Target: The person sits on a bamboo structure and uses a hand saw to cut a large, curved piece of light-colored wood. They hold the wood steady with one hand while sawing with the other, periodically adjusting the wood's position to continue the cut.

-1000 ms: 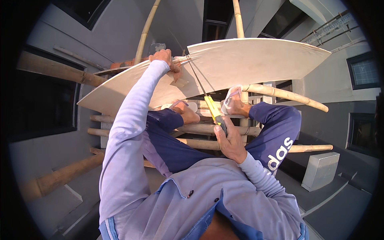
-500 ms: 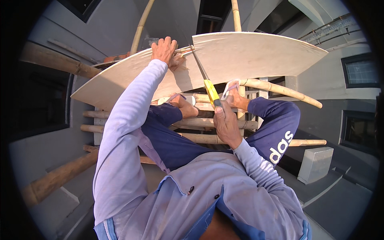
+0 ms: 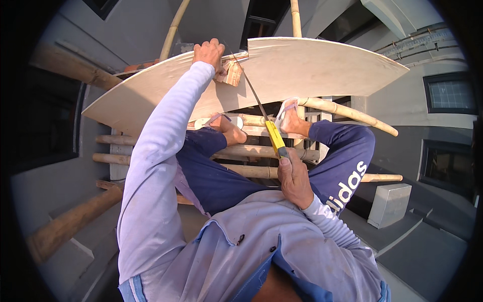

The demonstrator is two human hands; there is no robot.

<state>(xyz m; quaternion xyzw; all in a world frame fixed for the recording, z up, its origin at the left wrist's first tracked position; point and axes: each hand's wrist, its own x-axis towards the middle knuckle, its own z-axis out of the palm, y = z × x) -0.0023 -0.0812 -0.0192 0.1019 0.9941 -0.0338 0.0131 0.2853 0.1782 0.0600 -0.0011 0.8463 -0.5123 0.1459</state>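
Note:
My right hand [image 3: 296, 182] is closed around the yellow and grey handle of a handsaw [image 3: 274, 135]. The saw's thin blade slants up and left across a pale plywood board [image 3: 322, 65], passing the stepped notch in the board's far edge. My left hand [image 3: 209, 54] is wrapped over that far edge, just left of the blade. Under its fingers a splintered brown wood piece [image 3: 232, 74] sticks out; whether it is attached to the board cannot be seen. My feet, in light sandals [image 3: 287, 115], are close to the board's near edge.
Bamboo poles [image 3: 251, 151] lie crosswise beneath me, with gaps between them. Another bamboo pole [image 3: 352, 113] curves out on the right, and thicker ones [image 3: 75, 221] are at the left. Grey walls with dark windows [image 3: 449, 93] surround the scaffold. A grey box-shaped block [image 3: 390, 205] stands lower right.
My right hand has drawn the saw back toward me and slightly right. My left hand keeps to the board's edge, and the splintered piece beside it shows more fully.

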